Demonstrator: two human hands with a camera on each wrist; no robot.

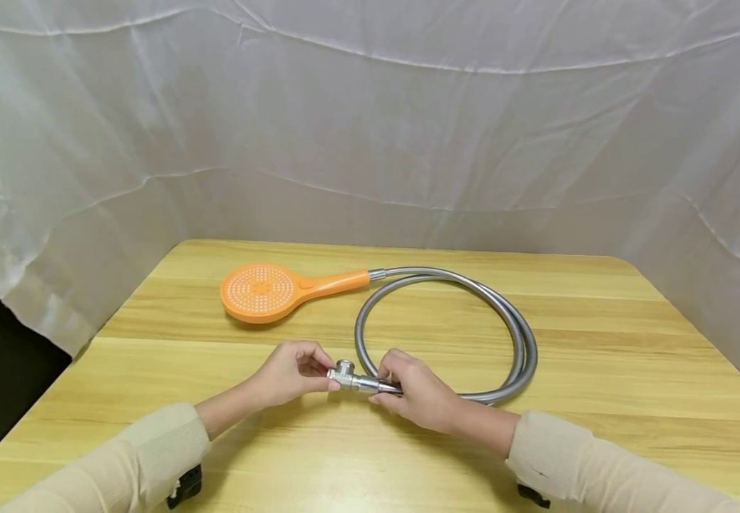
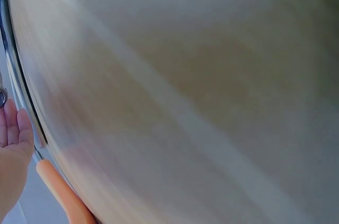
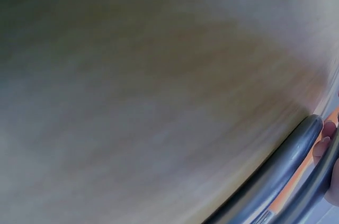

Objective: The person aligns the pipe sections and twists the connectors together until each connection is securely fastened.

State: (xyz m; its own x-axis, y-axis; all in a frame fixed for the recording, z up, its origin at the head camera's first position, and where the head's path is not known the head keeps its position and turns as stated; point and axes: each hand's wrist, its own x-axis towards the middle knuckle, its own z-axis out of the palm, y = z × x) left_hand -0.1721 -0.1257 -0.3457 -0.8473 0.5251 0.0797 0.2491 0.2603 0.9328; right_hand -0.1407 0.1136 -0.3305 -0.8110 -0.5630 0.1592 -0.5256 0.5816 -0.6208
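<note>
You've got your left hand (image 1: 293, 374) pinching the small chrome tee valve fitting (image 1: 344, 372) and your right hand (image 1: 416, 392) gripping the silver metal shower hose (image 1: 524, 342) nut at the near table edge; looks like threading, so keep it square, twist gently

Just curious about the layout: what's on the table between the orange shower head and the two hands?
In the head view, only bare wooden table lies between the orange shower head and the left hand; the hose loops toward the right hand.
</note>
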